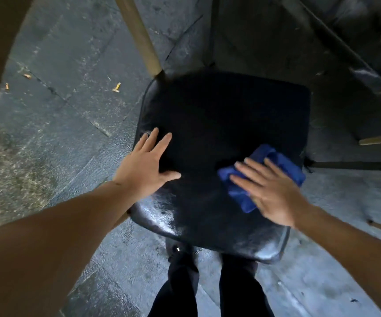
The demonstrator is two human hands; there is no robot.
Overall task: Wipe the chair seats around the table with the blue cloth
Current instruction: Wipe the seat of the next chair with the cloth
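The blue cloth (265, 177) lies bunched on the black chair seat (219, 143), toward the seat's 4 o'clock edge, pressed flat under the right hand (274, 191). That hand's grip is wide, fingers spread and laid over the cloth rather than curled round it, so it holds the cloth by downward pressure alone; the fingers look slightly blurred, which suggests a wiping stroke is under way. The left hand (148, 163) rests open on the seat near its 9 o'clock edge, palm down and holding nothing, apparently steadying the chair. The step in hand looks like the wiping of this one seat, and a glossy patch toward the seat's 7 o'clock corner may be damp from the cloth, though it could be plain reflection. The far half of the seat, toward 12 o'clock, looks dull. The next move likely calls for sweeping the cloth across to 12 o'clock and over toward the left hand, keeping the palm flat so the cloth does not slip out. A pale wooden chair leg (139, 35) rises at 11 o'clock, and the stone floor (59, 110) surrounds the chair. Other chairs are not clearly in view.
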